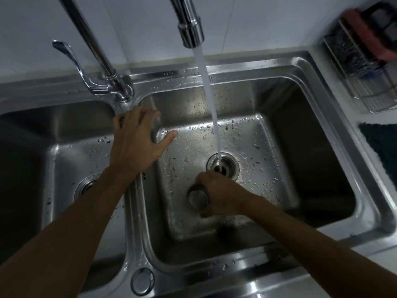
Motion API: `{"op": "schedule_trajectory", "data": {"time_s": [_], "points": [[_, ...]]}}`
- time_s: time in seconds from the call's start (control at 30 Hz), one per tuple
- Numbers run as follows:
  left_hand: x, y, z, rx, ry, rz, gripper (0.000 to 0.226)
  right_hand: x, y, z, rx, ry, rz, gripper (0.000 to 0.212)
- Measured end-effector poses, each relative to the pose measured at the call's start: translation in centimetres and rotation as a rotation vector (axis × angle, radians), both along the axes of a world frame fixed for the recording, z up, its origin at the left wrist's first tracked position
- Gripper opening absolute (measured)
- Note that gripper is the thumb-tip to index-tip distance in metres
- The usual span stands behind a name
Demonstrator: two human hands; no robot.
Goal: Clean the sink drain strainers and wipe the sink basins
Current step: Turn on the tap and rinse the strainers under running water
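Strainer: small round metal cup, blurred, dull grey. Right hand closed around it, strainer protruding from the hand's left side, above right basin floor, just beside the drain. Left hand open, fingers spread, holding nothing, over the divider.

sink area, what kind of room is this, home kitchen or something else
Most likely a home kitchen. A double-basin stainless sink sits in a pale counter, the tap runs into the right basin, and a wire rack holding a sponge stands against the wall.
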State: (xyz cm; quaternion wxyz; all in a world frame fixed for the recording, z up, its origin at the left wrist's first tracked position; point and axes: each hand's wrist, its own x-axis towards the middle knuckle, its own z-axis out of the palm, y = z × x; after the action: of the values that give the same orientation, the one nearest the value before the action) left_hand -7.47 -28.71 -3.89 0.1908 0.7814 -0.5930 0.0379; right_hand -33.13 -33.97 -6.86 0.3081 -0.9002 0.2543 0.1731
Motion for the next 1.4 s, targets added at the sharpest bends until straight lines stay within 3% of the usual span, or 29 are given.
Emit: {"op": "schedule_trajectory", "data": {"time_s": [0.07, 0.13, 0.27, 0.33, 0.4, 0.5, 0.57, 0.63, 0.7, 0.83, 0.97, 1.13, 1.27, 1.4], "points": [[0.0, 0.0, 0.0, -0.008, 0.005, 0.000, 0.065, 0.8, 1.8, -1.4, -0.202, 0.023, 0.240, 0.087], [0.0, 0.0, 0.0, -0.014, 0.012, 0.000, 0.065, 1.2, 2.8, -2.4, -0.285, 0.070, 0.331, 0.088], [-0.3, 0.3, 0.6, -0.024, 0.052, -0.006, 0.065, 1.4, 3.1, -2.6, -0.333, 0.180, 0.335, 0.089], [-0.2, 0.6, 1.3, -0.049, 0.093, 0.002, 0.069, 2.4, 2.2, -1.1, -0.248, 0.123, 0.216, 0.090], [0.9, 0.8, 2.8, -0.136, 0.066, 0.045, 0.070, 4.8, 1.0, 1.8, 0.032, -0.074, -0.067, 0.086], [4.5, 0.9, 6.9, -0.373, -0.073, 0.137, 0.061, 10.0, -0.6, 7.1, 0.582, -0.551, -0.623, 0.042], [7.5, 0.7, 9.9, -0.458, -0.142, 0.191, 0.060, 13.6, -1.1, 10.0, 0.989, -0.841, -0.824, 0.025], [10.5, 0.2, 12.1, -0.375, -0.164, 0.225, 0.064, 16.8, -1.1, 11.9, 1.273, -1.019, -0.945, 0.035], [12.8, -0.8, 12.9, -0.174, -0.193, 0.213, 0.063, 19.6, -0.8, 12.9, 1.383, -1.054, -1.062, 0.042], [13.9, -1.9, 11.6, 0.096, -0.181, 0.124, 0.053, 22.7, 0.2, 13.3, 1.433, -1.096, -1.211, 0.043], [13.7, -2.0, 11.1, 0.086, -0.193, 0.109, 0.050, 22.9, 0.0, 12.3, 1.444, -1.142, -1.215, 0.052], [10.1, 0.7, 11.3, -0.053, -0.251, 0.013, 0.047, 23.2, 0.6, 12.9, 1.445, -1.110, -1.213, 0.029], [8.7, 1.0, 11.9, -0.027, -0.339, 0.042, 0.040, 23.3, 0.9, 13.2, 1.407, -1.061, -1.183, 0.036], [8.0, 0.6, 11.6, -0.013, -0.261, 0.134, 0.051, 21.7, 0.7, 13.8, 1.254, -0.963, -1.090, 0.024]]}}
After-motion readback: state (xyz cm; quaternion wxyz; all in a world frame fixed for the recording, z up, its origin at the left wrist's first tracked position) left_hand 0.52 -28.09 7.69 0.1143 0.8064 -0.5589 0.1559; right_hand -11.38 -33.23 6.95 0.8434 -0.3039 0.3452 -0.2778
